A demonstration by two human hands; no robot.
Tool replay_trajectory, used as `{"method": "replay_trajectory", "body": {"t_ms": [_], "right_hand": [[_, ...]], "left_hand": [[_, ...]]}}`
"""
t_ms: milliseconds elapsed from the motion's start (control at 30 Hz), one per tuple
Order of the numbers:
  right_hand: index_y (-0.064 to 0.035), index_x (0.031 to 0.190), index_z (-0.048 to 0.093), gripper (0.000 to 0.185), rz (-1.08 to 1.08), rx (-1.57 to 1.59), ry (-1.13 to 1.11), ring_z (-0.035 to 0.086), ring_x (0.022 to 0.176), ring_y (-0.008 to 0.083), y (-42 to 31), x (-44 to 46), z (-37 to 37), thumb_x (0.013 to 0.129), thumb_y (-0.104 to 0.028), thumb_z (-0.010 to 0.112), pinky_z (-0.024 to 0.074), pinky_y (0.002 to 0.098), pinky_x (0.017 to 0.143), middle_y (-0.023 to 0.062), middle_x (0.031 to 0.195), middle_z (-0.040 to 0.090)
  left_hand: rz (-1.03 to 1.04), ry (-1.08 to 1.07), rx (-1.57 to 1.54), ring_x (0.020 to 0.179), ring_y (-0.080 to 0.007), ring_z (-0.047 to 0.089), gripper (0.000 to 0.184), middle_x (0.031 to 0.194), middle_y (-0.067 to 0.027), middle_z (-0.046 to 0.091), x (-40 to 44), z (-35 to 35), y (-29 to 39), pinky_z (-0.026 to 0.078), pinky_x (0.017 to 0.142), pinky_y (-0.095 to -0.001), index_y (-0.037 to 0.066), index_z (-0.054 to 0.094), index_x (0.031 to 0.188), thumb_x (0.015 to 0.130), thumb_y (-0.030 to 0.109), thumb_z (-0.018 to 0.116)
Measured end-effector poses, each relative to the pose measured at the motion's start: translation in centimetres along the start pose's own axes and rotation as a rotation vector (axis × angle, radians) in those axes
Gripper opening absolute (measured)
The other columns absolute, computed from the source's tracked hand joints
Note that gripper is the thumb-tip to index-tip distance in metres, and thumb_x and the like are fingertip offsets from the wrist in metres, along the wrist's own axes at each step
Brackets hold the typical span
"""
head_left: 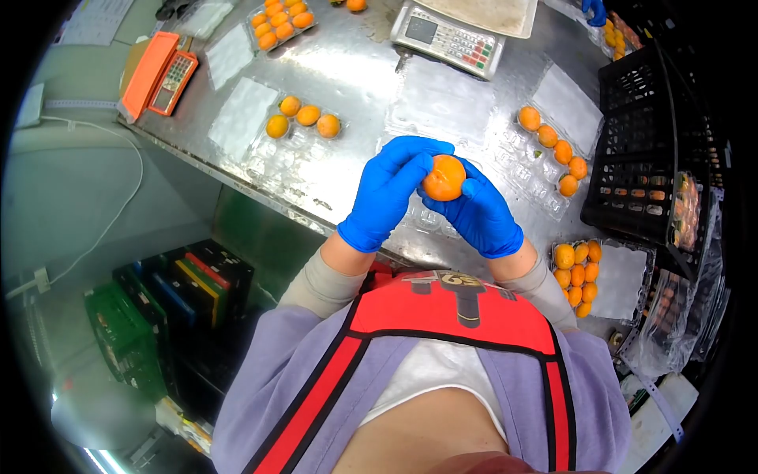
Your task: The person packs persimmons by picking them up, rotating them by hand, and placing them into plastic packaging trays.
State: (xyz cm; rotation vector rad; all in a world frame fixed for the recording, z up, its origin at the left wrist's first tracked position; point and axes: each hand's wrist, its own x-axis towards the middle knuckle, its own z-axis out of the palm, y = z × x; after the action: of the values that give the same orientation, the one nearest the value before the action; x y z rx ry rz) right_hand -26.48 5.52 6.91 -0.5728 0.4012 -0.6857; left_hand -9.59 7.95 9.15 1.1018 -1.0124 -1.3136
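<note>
A smooth round orange fruit (444, 178), which looks like a persimmon, is held up over the front of the metal table. My left hand (388, 189), in a blue glove, is closed against its left side, thumb and fingertips at the skin. My right hand (480, 209), also blue-gloved, grips it from the right and below, thumb on its side. Behind the hands lies an open clear plastic tray (433, 136) with a white-padded lid. To the right, another open clear tray (545, 178) carries several such fruits along its far side. A third tray (304, 150) to the left has a row of them.
A weighing scale (450, 39) stands at the back, and an orange calculator (172, 83) at the back left. A black crate (632, 158) borders the right side, near a filled fruit tray (576, 272). Green and black crates (118, 340) stand below the table's left edge.
</note>
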Motion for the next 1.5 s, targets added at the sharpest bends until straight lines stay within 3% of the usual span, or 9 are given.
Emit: {"method": "replay_trajectory", "body": {"t_ms": [200,500,700,767,900,967,1067,1267,1500], "right_hand": [[-0.0025,0.13,0.045,0.057,-0.021,-0.067,0.059,0.05,0.117,0.0226,-0.1,0.0,-0.2,0.086,-0.034,0.062,0.0424,0.0372,0.099,0.0108,0.125,0.051],[-0.003,0.129,0.046,0.055,0.003,-0.013,0.035,0.05,0.117,0.0229,-0.2,0.0,-0.3,0.086,-0.033,0.062,0.0421,0.0382,0.1,0.0109,0.124,0.052],[-0.0013,0.129,0.046,0.055,-0.027,-0.069,0.089,0.051,0.116,0.0238,0.3,0.1,-0.8,0.087,-0.033,0.062,0.0421,0.038,0.099,0.0118,0.124,0.052],[-0.0008,0.129,0.045,0.055,-0.014,-0.04,0.071,0.052,0.115,0.0236,0.2,0.0,-0.3,0.087,-0.033,0.061,0.0424,0.0377,0.099,0.0119,0.124,0.052],[0.0004,0.129,0.046,0.055,-0.022,-0.032,0.048,0.054,0.111,0.022,0.0,0.2,0.0,0.089,-0.035,0.058,0.0448,0.0359,0.095,0.0126,0.121,0.054],[0.0007,0.128,0.047,0.054,-0.015,-0.105,0.083,0.055,0.108,0.0214,-0.2,0.3,-0.1,0.09,-0.036,0.056,0.0457,0.0354,0.093,0.0127,0.12,0.055],[0.0009,0.127,0.048,0.054,-0.02,-0.227,0.131,0.058,0.102,0.0202,-0.4,0.0,0.0,0.093,-0.04,0.052,0.0466,0.034,0.09,0.0121,0.115,0.058],[-0.0004,0.126,0.052,0.056,-0.072,-0.328,0.211,0.059,0.096,0.0167,-1.6,-0.6,0.2,0.095,-0.046,0.045,0.0461,0.0303,0.088,0.0094,0.105,0.062],[-0.0019,0.123,0.054,0.043,-0.324,-0.699,0.235,0.058,0.098,0.0165,-2.3,-0.5,1.5,0.089,-0.027,0.061,0.0448,0.0308,0.089,0.0076,0.106,0.062]], "left_hand": [[0.066,-0.011,-0.007,0.1,-0.016,0.059,0.025,0.107,-0.0082,0.064,-0.1,0.6,-0.4,0.048,0.087,-0.0292,0.002,0.061,0.109,0.085,0.007,0.061],[-0.067,0.012,-0.048,0.095,-0.0148,0.061,0.023,0.105,-0.0086,0.064,0.7,0.1,-0.4,0.048,0.085,-0.029,0.002,0.062,0.105,0.082,0.005,0.063],[0.043,-0.021,0.122,0.097,-0.0164,0.061,0.021,0.104,-0.009,0.064,0.5,0.2,-0.4,0.048,0.086,-0.029,0.002,0.062,0.106,0.086,0.007,0.059],[-0.041,0.005,0.049,0.098,-0.0165,0.061,0.026,0.106,-0.0097,0.064,0.8,-0.6,-0.9,0.048,0.087,-0.0289,0.003,0.061,0.109,0.084,0.008,0.063],[0.026,-0.039,-0.106,0.104,-0.0188,0.058,0.041,0.115,-0.0097,0.061,0.8,-0.6,0.0,0.045,0.091,-0.0309,0.004,0.058,0.117,0.077,0.007,0.068],[0.344,-0.127,0.257,0.112,-0.0213,0.054,0.051,0.123,-0.0107,0.058,0.4,0.0,1.1,0.04,0.099,-0.034,0.004,0.055,0.123,0.074,0.006,0.069],[0.423,-0.243,0.522,0.115,-0.0231,0.053,0.061,0.129,-0.0108,0.054,0.6,-0.8,0.6,0.04,0.1,-0.0353,0.004,0.051,0.129,0.071,0.004,0.072],[0.283,-0.184,0.205,0.12,-0.0235,0.051,0.066,0.133,-0.0135,0.051,0.2,-0.8,-0.3,0.039,0.102,-0.0358,0.002,0.049,0.128,0.068,0.003,0.077],[0.33,-0.168,0.197,0.118,-0.0234,0.052,0.065,0.131,-0.0133,0.052,0.4,-0.5,-0.6,0.04,0.102,-0.0348,0.002,0.051,0.126,0.067,0.0,0.077]]}}
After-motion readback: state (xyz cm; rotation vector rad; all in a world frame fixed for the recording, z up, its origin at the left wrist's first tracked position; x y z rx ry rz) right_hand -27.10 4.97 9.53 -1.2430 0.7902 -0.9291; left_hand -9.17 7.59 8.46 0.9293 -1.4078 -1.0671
